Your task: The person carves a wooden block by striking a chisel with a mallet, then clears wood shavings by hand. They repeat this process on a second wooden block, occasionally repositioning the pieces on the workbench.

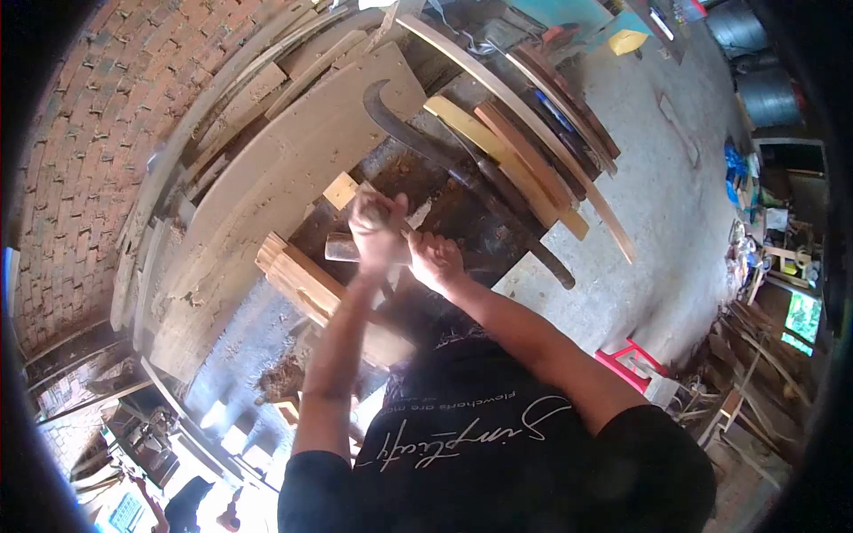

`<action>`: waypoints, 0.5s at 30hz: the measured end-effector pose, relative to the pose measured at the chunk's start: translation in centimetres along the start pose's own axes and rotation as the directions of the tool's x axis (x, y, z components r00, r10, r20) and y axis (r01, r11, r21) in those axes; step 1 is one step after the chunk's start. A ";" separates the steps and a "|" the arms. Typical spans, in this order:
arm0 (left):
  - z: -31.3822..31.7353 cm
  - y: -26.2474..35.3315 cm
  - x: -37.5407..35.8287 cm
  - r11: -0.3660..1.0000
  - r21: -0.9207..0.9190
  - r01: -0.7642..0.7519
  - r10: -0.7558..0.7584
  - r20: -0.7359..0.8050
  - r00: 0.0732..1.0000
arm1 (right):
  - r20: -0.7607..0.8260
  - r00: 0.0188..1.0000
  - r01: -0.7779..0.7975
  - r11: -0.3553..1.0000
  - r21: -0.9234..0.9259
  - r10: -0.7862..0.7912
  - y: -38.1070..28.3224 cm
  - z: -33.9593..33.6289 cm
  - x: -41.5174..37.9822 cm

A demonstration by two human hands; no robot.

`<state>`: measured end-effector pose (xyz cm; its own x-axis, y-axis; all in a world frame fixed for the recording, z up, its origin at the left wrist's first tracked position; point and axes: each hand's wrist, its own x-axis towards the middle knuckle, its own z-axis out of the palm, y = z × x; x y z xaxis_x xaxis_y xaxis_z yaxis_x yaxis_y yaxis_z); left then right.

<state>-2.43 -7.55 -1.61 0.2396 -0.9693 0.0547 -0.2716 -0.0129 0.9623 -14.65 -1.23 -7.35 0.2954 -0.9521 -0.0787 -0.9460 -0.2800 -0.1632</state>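
Note:
In the middle of the head view my two hands are close together over a dark work surface. My left hand is smeared by motion, its fingers curled round something I cannot make out. Just to its right, my right hand is closed, and what its fingers grip is hidden. A short round piece of wood pokes out to the left below my left hand. Beyond that hand lies a small pale wood block. A long hooked blade with a handle lies diagonally past my hands.
Several wooden strips lie to the right of the hooked blade. Thick wood pieces sit near my left forearm. A wide board and more planks lean by the brick wall. A pink stool stands on the concrete floor.

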 end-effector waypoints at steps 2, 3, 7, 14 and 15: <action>-0.6 -1.3 3.5 0.973 -0.096 0.210 -0.216 -0.057 0.975 | -0.028 1.000 0.012 1.000 0.012 -0.012 0.1 0.3 -0.3; -0.4 -0.9 3.4 0.947 -0.157 0.279 -0.296 -0.101 0.950 | -0.073 0.997 0.030 0.999 0.021 -0.028 0.1 0.3 -0.1; 3.3 2.0 -3.1 0.987 -0.053 -0.152 0.146 -0.093 0.985 | -0.042 0.995 0.088 0.995 0.053 -0.086 1.1 -0.3 0.3; 0.9 0.3 3.1 0.912 -0.350 0.216 -0.274 -0.125 0.954 | -0.049 0.999 0.023 0.999 0.030 -0.022 0.4 0.3 0.1; 1.9 0.6 2.2 0.982 -0.177 0.068 -0.096 -0.154 0.983 | 0.024 1.000 0.011 1.000 0.003 -0.011 0.4 0.2 0.2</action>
<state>-3.87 -10.16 -1.41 0.4049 -0.9144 0.0022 -0.0854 -0.0354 0.9957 -14.97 -1.55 -7.65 0.3086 -0.9459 -0.1004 -0.9425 -0.2898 -0.1668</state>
